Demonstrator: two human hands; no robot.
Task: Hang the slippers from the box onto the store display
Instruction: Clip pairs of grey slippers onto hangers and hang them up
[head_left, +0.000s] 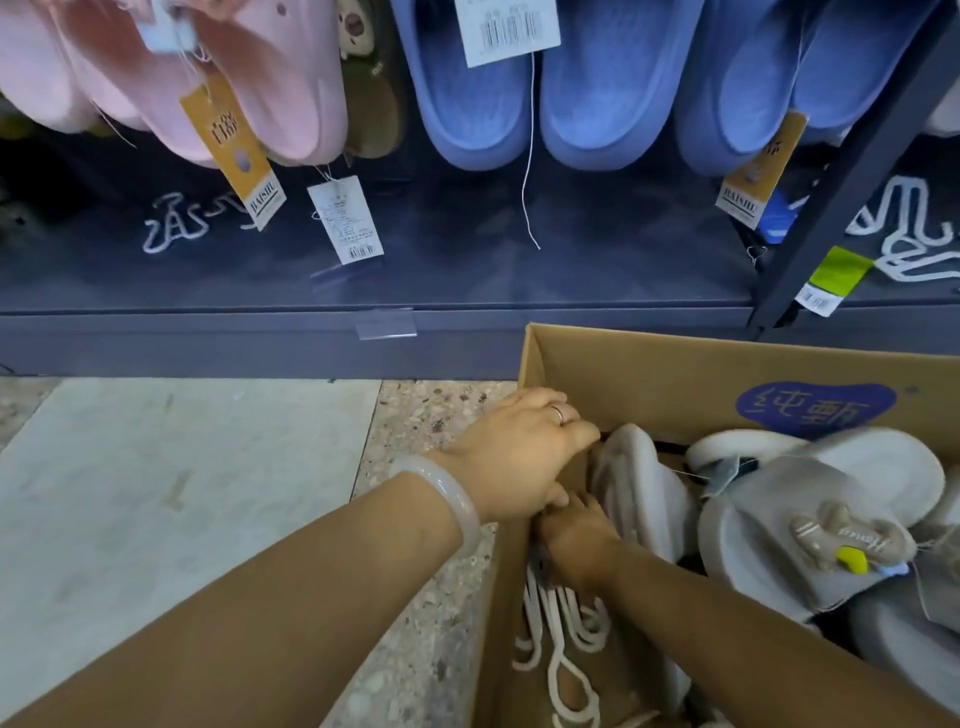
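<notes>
Both our hands meet at the cardboard box's (649, 364) left wall, left hand (519, 457) curled over the upright grey slipper (636, 483) just rightward, right hand (576, 535) below, its grip hidden.

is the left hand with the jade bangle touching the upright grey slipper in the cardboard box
Touching. The head view shows the left hand draped over the box edge, its fingers curled onto the top rim of the upright grey slipper with no gap between them.
</notes>
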